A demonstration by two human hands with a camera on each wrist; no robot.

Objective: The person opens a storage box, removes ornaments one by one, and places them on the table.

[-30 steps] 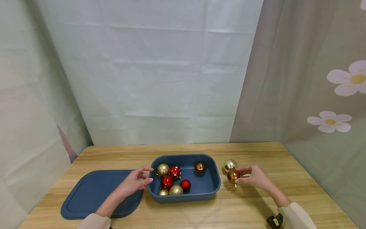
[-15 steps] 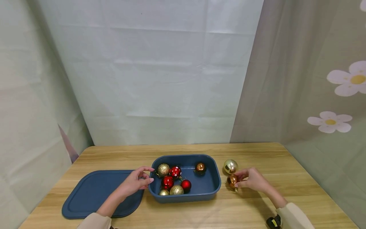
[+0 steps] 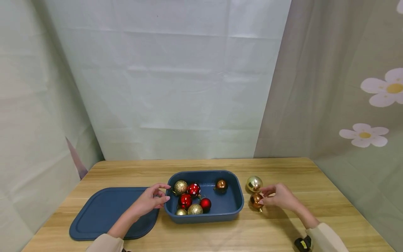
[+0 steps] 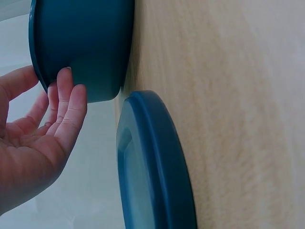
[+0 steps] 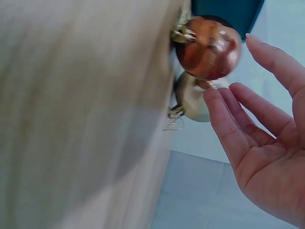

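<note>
A copper bauble (image 3: 256,200) rests on the wooden table (image 3: 283,168) right of the blue container (image 3: 237,206), just in front of a shiny gold bauble (image 3: 254,183). My right hand (image 3: 278,196) is beside the copper bauble (image 5: 208,47) with straight fingers (image 5: 224,119), one fingertip at its surface; it grips nothing. The gold bauble (image 5: 193,98) lies behind it. My left hand (image 3: 150,200) rests relaxed against the container's left wall (image 4: 81,43), fingertips (image 4: 64,90) touching it. Several red, gold and copper baubles lie inside the container.
The flat blue lid (image 3: 107,213) lies on the table left of the container, under my left forearm, and shows as lid (image 4: 152,167) in the left wrist view. Pale curtains close off the back and sides. Bare wood runs along the front and far right.
My right hand lowered the copper bauble onto the table in front of the gold one and opened its fingers off it. The left hand stayed at the container.
</note>
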